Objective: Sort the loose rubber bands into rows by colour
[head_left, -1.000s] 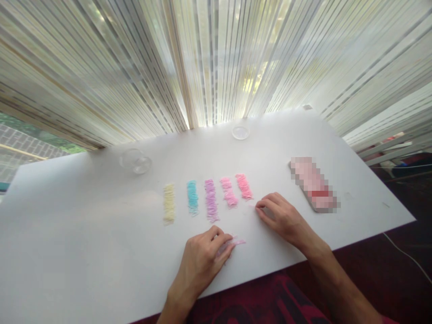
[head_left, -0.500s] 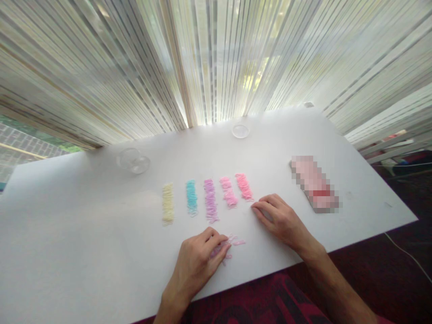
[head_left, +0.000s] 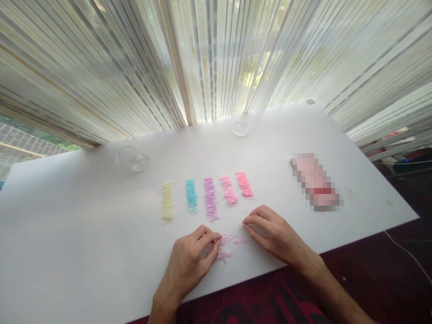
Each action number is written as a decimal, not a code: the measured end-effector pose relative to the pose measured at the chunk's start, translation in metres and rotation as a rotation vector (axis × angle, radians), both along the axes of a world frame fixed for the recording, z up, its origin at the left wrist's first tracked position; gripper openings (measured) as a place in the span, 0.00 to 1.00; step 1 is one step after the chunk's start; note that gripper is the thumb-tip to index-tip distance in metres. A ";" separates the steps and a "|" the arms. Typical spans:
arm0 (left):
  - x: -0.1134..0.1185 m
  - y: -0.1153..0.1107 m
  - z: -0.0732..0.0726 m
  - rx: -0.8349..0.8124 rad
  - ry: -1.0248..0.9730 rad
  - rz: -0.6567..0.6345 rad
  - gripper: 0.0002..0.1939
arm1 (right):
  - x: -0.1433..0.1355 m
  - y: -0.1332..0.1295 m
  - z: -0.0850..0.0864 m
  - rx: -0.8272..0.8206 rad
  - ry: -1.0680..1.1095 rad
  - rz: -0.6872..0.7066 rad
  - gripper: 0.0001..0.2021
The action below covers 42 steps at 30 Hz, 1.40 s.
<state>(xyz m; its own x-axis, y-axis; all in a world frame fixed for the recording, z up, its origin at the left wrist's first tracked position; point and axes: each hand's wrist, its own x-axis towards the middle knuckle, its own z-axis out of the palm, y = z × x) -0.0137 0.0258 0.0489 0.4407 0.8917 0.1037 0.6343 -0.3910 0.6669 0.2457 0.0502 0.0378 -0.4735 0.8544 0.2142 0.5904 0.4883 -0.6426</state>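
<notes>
My left hand (head_left: pixel 191 261) rests over a loose heap of pale pink bands (head_left: pixel 224 255), small thin loops like elastic bands. Its thumb and index finger are pinched together, with pink band at their tips; part of the heap is hidden under the fingers. Just right of the heap hovers my right hand (head_left: pixel 273 231), thumb and fingertips closed; whatever they hold is too small to make out. Beyond the hands, similar bands lie in rows: yellow (head_left: pixel 167 202), blue (head_left: pixel 191 196), purple (head_left: pixel 211 199), pink (head_left: pixel 229 191) and coral pink (head_left: pixel 244 184).
Clear round containers (head_left: pixel 131 159) stand at the back left of the white table (head_left: pixel 84 234). A clear round dish (head_left: pixel 240 129) sits near the back edge. To the right lies a blurred pink object (head_left: pixel 313 180). Striped string curtains (head_left: pixel 216 58) hang behind the table.
My right hand has moved left and nearer to me, from beside the coral pink row to the loose heap. My left hand has shifted slightly left, uncovering more pale pink bands.
</notes>
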 end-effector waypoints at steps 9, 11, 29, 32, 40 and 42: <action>-0.002 -0.002 0.000 -0.001 -0.024 -0.014 0.07 | -0.018 0.003 0.001 -0.130 -0.145 0.194 0.04; -0.003 -0.002 0.000 0.007 -0.024 -0.003 0.07 | -0.021 0.004 0.001 -0.112 -0.175 0.208 0.04; -0.006 0.001 0.000 0.039 -0.034 0.002 0.07 | -0.028 0.004 0.005 -0.110 -0.175 0.201 0.06; -0.005 0.000 0.000 0.059 -0.045 0.028 0.07 | -0.023 0.005 0.008 -0.216 -0.066 0.178 0.06; 0.009 -0.001 -0.002 0.027 -0.172 0.020 0.08 | -0.020 0.003 0.018 -0.397 0.159 0.134 0.04; 0.012 0.001 -0.001 0.027 -0.202 0.012 0.06 | -0.023 0.002 0.019 -0.426 0.168 0.116 0.03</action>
